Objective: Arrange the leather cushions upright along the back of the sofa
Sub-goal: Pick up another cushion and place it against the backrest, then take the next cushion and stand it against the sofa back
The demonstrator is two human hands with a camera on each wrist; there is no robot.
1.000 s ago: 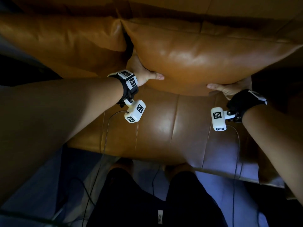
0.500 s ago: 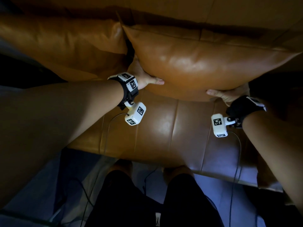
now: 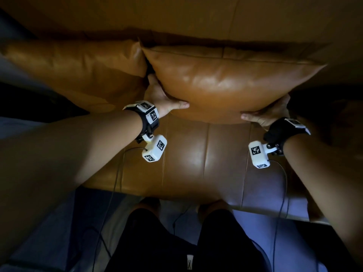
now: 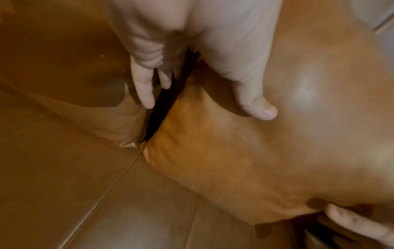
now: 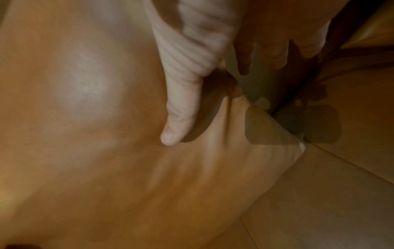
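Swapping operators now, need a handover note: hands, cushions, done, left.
Left hand: grips the right cushion's left edge, thumb on its front, fingers in the gap beside the left cushion.
Right hand: grips the same cushion's right edge, thumb on front, fingers behind.
Done: left cushion stands against the backrest; right cushion is at the backrest, corners touching.
Left: settle it on the seat, let go.

A dim living room in a home is suggested by a tan leather sofa [image 3: 206,158] with stitched seat panels, on which matching leather cushions [image 3: 225,85] are stood against the far backrest. A bluish floor [image 3: 263,222] is seen at the near edge.
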